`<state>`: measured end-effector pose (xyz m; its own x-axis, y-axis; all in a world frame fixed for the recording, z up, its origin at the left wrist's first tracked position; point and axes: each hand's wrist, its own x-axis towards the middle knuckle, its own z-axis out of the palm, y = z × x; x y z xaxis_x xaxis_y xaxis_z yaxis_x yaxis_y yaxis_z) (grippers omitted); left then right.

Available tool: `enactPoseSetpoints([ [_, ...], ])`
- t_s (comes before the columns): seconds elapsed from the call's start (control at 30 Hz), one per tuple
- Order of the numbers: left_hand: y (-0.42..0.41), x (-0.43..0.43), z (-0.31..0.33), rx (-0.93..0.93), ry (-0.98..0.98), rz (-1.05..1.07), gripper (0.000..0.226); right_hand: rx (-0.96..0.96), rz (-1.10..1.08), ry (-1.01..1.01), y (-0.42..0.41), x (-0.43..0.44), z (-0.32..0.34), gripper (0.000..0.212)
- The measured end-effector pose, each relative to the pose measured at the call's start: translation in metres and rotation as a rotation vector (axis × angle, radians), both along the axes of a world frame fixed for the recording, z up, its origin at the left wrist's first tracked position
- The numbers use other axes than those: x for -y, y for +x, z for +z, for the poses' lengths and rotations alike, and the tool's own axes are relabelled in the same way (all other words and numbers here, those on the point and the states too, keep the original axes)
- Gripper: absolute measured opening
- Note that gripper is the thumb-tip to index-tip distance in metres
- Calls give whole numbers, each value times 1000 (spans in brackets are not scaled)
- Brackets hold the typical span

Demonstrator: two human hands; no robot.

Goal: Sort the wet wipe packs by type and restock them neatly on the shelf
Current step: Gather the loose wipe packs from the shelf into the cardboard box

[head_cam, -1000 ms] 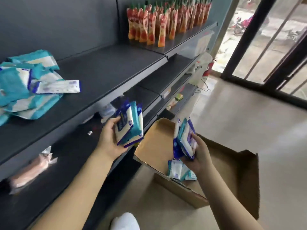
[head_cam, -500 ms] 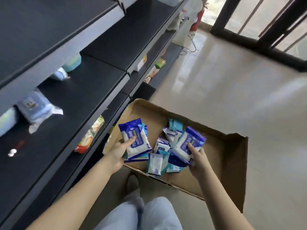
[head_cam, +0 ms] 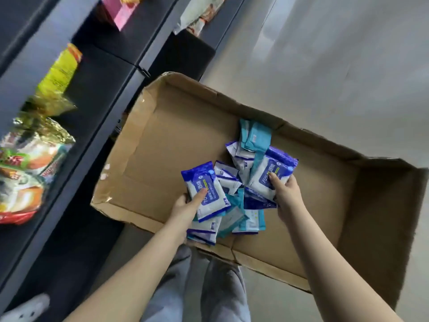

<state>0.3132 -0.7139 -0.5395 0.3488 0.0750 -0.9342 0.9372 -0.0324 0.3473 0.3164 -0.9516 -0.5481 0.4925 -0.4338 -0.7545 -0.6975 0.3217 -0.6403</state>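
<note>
We look down on a pale glossy floor (head_cam: 325, 66), and along its left side runs a dark grey metal shelving unit (head_cam: 97, 126). Just beside the shelving, a wide, shallow brown cardboard box (head_cam: 176, 140) lies on the floor with its top open. At the bottom edge we see the person's light grey trousers (head_cam: 222, 287), close to the box's near wall. The lower shelves carry crinkled red, orange and gold snack bags (head_cam: 25, 163), a yellow-green packet (head_cam: 60, 70) and, blurred at the top, a pink carton (head_cam: 120, 10). Inside the box, towards its near wall, a loose heap of teal and blue wet wipe packs (head_cam: 243, 219) lies overlapping at all angles. The left grip (head_cam: 185, 208) holds a blue and white wet wipe pack (head_cam: 204, 189) face up over the heap, thumb pressed on its front and fingers hidden beneath; it may have further packs stacked under that one, though we cannot tell. The right grip (head_cam: 286, 194) pinches a second blue and white pack (head_cam: 271, 168) at its lower edge, thumb on the printed face, the pack tilted above the heap's right side. The two grips are near each other but apart.
</note>
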Motion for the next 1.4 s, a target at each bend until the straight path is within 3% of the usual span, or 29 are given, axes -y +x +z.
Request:
enactPoseSetpoints([
  [0.13, -3, 29, -35, 110, 116, -76, 40, 60, 106, 15, 18, 9, -38, 16],
  [0.23, -5, 38, -57, 170, 213, -266, 61, 34, 187, -71, 28, 10, -56, 15],
  [0.33, -6, 44, -67, 181, 194, -315, 86, -23, 232, -124, 31, 13, -66, 38],
  [0.47, -5, 43, -59, 151, 360, -545, 84, -43, 259, 20, 24, 17, -53, 58],
  [0.53, -4, 36, -45, 108, 231, -411, 80, -66, 302, 61, 15, 17, -34, 62],
  [0.63, -2, 24, 5, 84, 92, -158, 65, -62, 318, 0, -1, 23, 20, 60],
  [0.8, -10, -8, 146, 237, 63, -7, 39, 178, 419, 14, -13, -1, 166, 24],
  [0.93, -37, -45, 271, 523, 74, 99, 32, 386, 548, 21, -12, -44, 280, 20],
  [1.07, -76, -97, 365, 788, 122, 338, 26, 560, 743, 53, -5, -105, 369, 22],
  [1.4, -229, -302, 510, 1080, 430, 758, 29, 861, 1130, 152, -47, -326, 525, 26],
])
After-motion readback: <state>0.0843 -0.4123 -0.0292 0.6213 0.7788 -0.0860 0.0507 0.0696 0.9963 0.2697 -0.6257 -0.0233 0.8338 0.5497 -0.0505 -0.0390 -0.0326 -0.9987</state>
